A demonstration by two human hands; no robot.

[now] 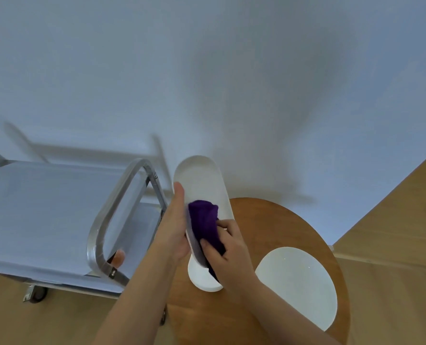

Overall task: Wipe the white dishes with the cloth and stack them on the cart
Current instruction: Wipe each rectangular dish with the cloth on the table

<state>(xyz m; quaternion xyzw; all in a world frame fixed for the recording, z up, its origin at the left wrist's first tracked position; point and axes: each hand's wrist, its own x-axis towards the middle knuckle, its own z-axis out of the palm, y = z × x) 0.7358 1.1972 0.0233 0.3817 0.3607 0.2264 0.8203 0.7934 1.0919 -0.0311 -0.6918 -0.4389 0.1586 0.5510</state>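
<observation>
Right hand (pixel 228 247): fingers curled around a bunched purple cloth (pixel 205 221), which they press against the inner face of a long oval white dish (pixel 204 183). The cloth covers the middle part of the dish; its lower folds hang down past the knuckles, over the dish's near end. Left hand (pixel 173 227): the thumb lies straight along the dish's left rim, pointing away from the person, while the palm backs the dish from the left; the remaining fingers are hidden behind the dish, so their shape cannot be told, though the hand plainly supports the dish. The dish is held up, tilted on its long axis with its inner face turned to the right, its near end above the left edge of a round wooden table (pixel 269 227). A second white plate (pixel 299 285), round, lies flat on the right part of the table, apart from the hands. To the left of the table stands a metal cart (pixel 45 210) with a flat grey top shelf and a curved tubular handle (pixel 112 212) just beside the left forearm; one caster (pixel 36 293) shows at its lower corner. Behind everything rises a plain pale wall (pixel 207 70); the floor (pixel 393 220) is light brown.
</observation>
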